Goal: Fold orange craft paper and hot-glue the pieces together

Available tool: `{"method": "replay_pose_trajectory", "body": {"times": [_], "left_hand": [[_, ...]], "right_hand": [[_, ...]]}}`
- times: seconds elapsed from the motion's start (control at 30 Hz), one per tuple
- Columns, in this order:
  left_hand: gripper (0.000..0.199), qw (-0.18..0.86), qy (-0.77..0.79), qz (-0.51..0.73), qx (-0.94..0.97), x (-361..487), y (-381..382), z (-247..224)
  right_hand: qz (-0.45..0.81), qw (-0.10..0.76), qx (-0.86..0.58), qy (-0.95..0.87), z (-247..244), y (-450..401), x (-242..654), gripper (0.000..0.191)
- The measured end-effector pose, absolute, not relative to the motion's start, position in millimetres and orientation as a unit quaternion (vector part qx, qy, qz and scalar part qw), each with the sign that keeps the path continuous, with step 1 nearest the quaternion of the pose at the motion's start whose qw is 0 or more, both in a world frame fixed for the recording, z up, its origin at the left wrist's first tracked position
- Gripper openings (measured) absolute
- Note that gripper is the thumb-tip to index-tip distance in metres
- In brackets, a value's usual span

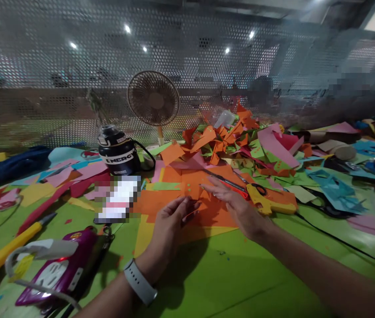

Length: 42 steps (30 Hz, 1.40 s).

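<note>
My left hand (174, 216), with a pale watch band (140, 282) on the wrist, is closed in a pinch above the orange paper (220, 216). What it pinches blends into the orange behind it; a thin orange edge shows by the fingertips. Facing it, my right hand (237, 205) has its fingers stretched out over the same sheets and holds nothing visible. Just beyond the right hand lie scissors (256, 189) and a yellow glue gun (270, 204) with a black cord. A green paper strip (166, 186) rests on the orange sheets, and yellow paper (144, 238) peeks out underneath.
A lit phone (119, 198), a purple power strip (65, 265) and a yellow-handled cutter (12, 251) lie at left. Behind them stand a black bottle (118, 152) and a fan (154, 99). Heaped paper scraps (220, 141) cover the back, before a perforated metal screen (187, 48).
</note>
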<state>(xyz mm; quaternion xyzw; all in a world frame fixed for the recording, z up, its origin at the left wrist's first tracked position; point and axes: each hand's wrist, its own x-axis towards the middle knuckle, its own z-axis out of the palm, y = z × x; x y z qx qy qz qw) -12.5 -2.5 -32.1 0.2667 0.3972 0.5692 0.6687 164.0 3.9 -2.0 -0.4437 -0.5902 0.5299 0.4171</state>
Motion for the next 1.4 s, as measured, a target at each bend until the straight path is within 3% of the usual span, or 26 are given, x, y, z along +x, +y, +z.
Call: {"method": "replay_pose_trajectory", "body": {"times": [0.3,0.63,1.4], "left_hand": [[0.034,0.679,0.403,0.556,0.26,-7.3,-6.3,-31.5],[0.032,0.678,0.382,0.569,0.266,-6.1,-9.0,-31.4],[0.027,0.677,0.373,0.569,0.28,-4.9,-13.7,-24.1]], "right_hand": [[0.426,0.324,-0.502,-0.679,2.8,-8.1,152.7,0.049],[0.289,0.3,-0.484,-0.77,-7.1,-13.3,149.1,0.054],[0.191,0.223,-0.471,-0.832,-14.4,-12.2,148.3,0.058]]}}
